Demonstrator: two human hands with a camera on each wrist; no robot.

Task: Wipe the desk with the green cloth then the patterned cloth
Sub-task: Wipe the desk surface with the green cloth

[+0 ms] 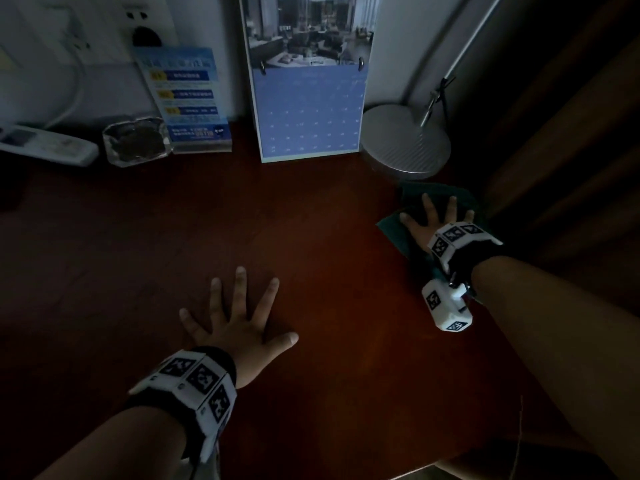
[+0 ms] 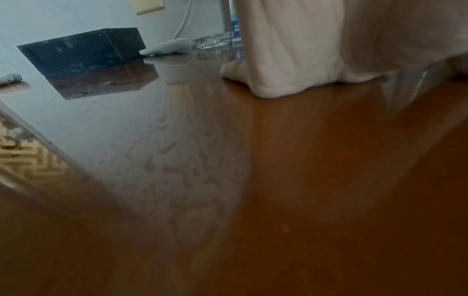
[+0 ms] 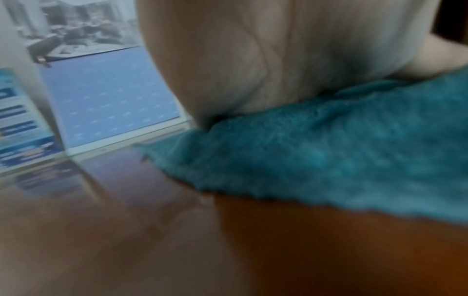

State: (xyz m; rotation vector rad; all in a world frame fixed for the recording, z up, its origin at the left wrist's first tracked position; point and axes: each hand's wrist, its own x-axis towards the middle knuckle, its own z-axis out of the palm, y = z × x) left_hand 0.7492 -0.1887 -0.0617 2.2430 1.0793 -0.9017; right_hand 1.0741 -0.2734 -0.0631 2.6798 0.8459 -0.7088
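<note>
The green cloth (image 1: 394, 233) (image 3: 341, 152) lies flat at the right side of the dark wooden desk (image 1: 311, 254), just in front of the lamp base. My right hand (image 1: 434, 216) presses down on it with fingers spread and straight; in the blurred right wrist view the palm (image 3: 266, 60) sits on the cloth. My left hand (image 1: 239, 317) lies flat on the bare desk nearer me, fingers splayed, holding nothing; its palm (image 2: 291, 50) shows in the left wrist view. At the far left edge of that view a grey scrap of fabric (image 2: 10, 78) peeks in; whether it is the patterned cloth I cannot tell.
Along the back stand a calendar (image 1: 308, 109), a blue leaflet stand (image 1: 188, 102), a glass ashtray (image 1: 136, 142) and a white remote (image 1: 48, 145). A round lamp base (image 1: 405, 143) sits back right. A dark box (image 2: 83, 49) stands far left. The desk's right edge is beside the cloth.
</note>
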